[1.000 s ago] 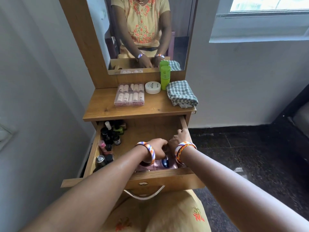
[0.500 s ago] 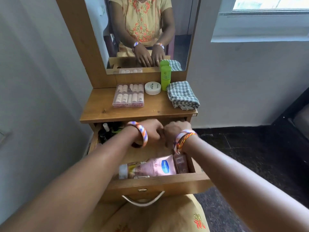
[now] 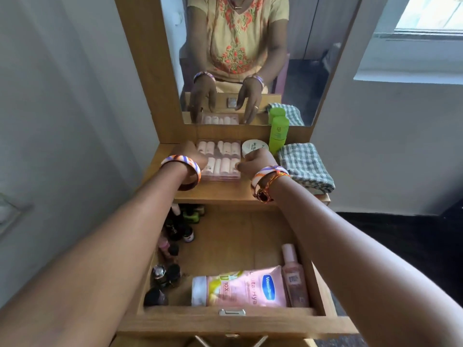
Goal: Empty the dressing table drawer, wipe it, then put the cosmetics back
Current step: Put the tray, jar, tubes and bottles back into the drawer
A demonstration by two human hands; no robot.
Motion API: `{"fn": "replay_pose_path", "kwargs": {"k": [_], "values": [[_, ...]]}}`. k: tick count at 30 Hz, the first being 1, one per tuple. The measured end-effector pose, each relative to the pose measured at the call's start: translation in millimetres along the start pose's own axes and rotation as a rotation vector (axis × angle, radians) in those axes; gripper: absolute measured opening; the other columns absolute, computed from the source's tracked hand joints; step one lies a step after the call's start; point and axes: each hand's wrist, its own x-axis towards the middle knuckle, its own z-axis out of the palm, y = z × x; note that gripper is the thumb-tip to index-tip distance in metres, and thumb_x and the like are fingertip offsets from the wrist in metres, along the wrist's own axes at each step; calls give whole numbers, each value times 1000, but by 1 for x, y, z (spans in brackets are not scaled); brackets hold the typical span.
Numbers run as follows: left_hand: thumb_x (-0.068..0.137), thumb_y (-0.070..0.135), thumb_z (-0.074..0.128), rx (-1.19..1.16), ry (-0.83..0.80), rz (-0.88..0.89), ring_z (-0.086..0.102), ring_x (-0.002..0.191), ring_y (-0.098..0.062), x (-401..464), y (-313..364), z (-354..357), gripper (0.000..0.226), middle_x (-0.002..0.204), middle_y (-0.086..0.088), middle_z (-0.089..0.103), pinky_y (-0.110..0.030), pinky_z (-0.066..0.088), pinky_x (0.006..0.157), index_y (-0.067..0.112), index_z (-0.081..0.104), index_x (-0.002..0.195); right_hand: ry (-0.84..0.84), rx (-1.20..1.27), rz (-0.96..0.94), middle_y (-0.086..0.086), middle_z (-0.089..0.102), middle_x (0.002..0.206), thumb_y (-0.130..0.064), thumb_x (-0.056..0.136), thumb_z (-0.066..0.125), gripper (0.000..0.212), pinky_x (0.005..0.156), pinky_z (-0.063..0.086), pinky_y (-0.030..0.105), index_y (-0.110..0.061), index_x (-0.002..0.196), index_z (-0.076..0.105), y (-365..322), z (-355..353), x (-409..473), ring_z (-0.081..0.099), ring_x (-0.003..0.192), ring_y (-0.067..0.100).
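While reaching, hands [image 3: 223, 160] flank clear case [image 3: 220, 160]

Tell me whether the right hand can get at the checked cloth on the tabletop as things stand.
Probably yes: the right hand is just beside the checked cloth on the tabletop, and nothing lies between them.

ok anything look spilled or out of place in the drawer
No spill shows. The lotion tube and pink bottle lie flat at the drawer's front; small bottles crowd its left side. Untidy, nothing damaged.
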Motion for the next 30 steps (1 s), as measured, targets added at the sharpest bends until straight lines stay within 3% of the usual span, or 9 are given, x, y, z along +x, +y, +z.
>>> {"fn": "replay_pose_path", "kwargs": {"k": [3, 6, 10, 15, 19, 22, 26, 27, 30], "values": [[90, 24, 56, -72, -46, -10, 53, 113, -36, 9, -1, 2, 44, 127, -20, 55, -31, 39, 81, -1, 50, 125, -2, 6, 56, 5, 41, 57, -14, 87, 60, 37, 57, 35, 23, -8, 56, 42, -4, 6, 14, 46, 68, 23], [90, 24, 57, -123, -44, -8, 52, 116, -34, 10, -1, 4, 45, 129, -18, 54, -32, 40, 83, 0, 48, 128, 9, 33, 94, 7, 42, 58, -12, 87, 60, 35, 47, 29, 23, -7, 57, 42, -5, 7, 22, 43, 59, 21], [91, 24, 56, -138, -35, -16, 54, 111, -33, 3, -4, 4, 43, 128, -18, 55, -32, 41, 81, 0, 49, 126, -4, 58, 122, 11, 57, 76, -12, 85, 63, 10, 68, 42, 26, -2, 87, 61, -4, 10, 22, 54, 80, 23], [87, 20, 59, -193, -18, -44, 55, 110, -34, -11, -16, 0, 40, 124, -17, 58, -32, 44, 86, 1, 54, 121, -59, 12, 154, 10, 60, 98, -10, 85, 63, 27, 76, 48, 28, -1, 110, 60, 2, 9, 11, 57, 94, 22], [84, 16, 63, -238, -22, -36, 57, 108, -34, -27, -23, -3, 35, 117, -17, 61, -33, 45, 86, -1, 59, 115, -21, 47, 175, 12, 65, 113, -13, 77, 74, 44, 96, 49, 33, -1, 117, 59, 2, 5, -5, 61, 109, 24], [82, 13, 65, -268, -21, -24, 58, 106, -35, -42, -24, -7, 31, 114, -20, 62, -34, 46, 85, -4, 61, 107, -7, 49, 157, 11, 64, 119, -13, 78, 73, 47, 92, 48, 28, -2, 121, 58, 3, 2, -19, 60, 111, 22], [81, 7, 64, -290, -36, -12, 59, 101, -34, -63, -25, -10, 12, 113, -23, 62, -31, 41, 74, -3, 59, 85, -126, 94, 104, 21, 56, 129, -4, 82, 66, 47, 63, 44, 24, 3, 126, 52, 4, -9, -41, 51, 94, 21], [81, 6, 64, -297, -33, -9, 59, 103, -33, -68, -25, -10, 11, 114, -22, 62, -32, 43, 76, -2, 58, 85, -132, 96, 103, 22, 55, 129, -4, 81, 66, 47, 62, 44, 24, 3, 126, 52, 4, -11, -48, 50, 92, 21], [81, 6, 66, -299, -31, 1, 59, 106, -33, -84, -23, -11, 28, 115, -17, 61, -33, 47, 82, -5, 61, 106, -142, 125, 110, 24, 59, 122, -4, 81, 66, 37, 81, 50, 36, 3, 117, 59, 10, -15, -62, 56, 96, 27]]}}
